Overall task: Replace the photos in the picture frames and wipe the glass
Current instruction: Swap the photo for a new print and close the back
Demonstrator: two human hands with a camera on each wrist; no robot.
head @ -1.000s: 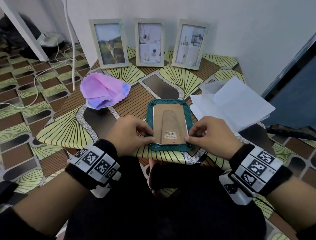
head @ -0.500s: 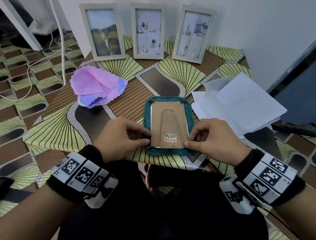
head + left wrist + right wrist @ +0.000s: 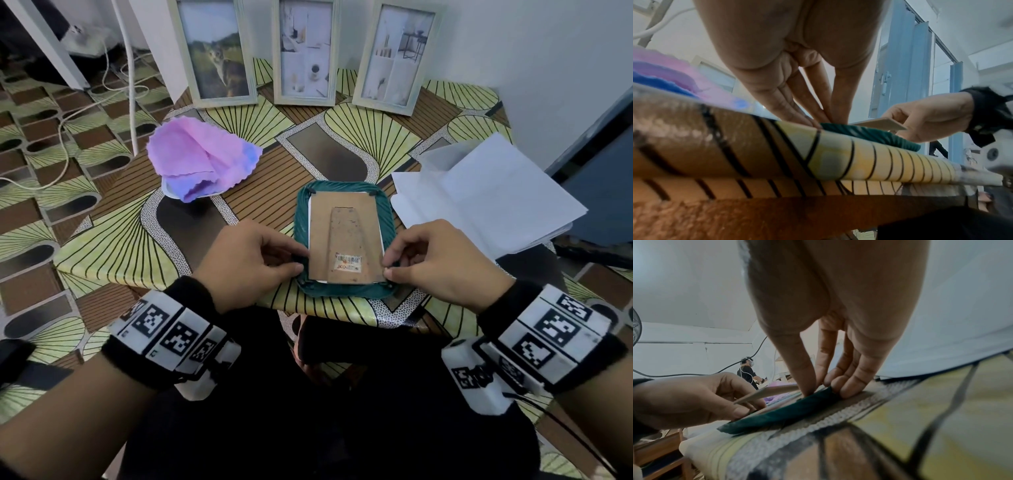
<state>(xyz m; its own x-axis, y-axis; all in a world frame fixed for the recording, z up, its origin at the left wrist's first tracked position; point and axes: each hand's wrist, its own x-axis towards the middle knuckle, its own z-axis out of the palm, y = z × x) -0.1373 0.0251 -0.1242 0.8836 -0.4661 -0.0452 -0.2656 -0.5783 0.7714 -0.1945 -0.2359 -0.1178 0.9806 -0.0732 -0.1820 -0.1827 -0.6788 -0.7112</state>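
Both hands are pinching the backing (image 3: 346, 240) of the green frame (image 3: 342, 291) lying face down on the table (image 3: 137, 246). Left hand (image 3: 250, 257) is gripping its left edge, right hand (image 3: 445, 260) its right; near end is lifting

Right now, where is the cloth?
In the head view the cloth lies on the table at far left, left of the green frame, in front of the leftmost standing frame.

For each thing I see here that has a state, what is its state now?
Green frame: face down on the table, back open.
Backing board: near edge lifted off the frame, far edge down.
Left hand: fingers at the frame's left edge.
Right hand: fingers at the frame's right edge.
Three pale frames: upright, photos in.
Purple cloth: crumpled, untouched.
White sheets: loosely piled.
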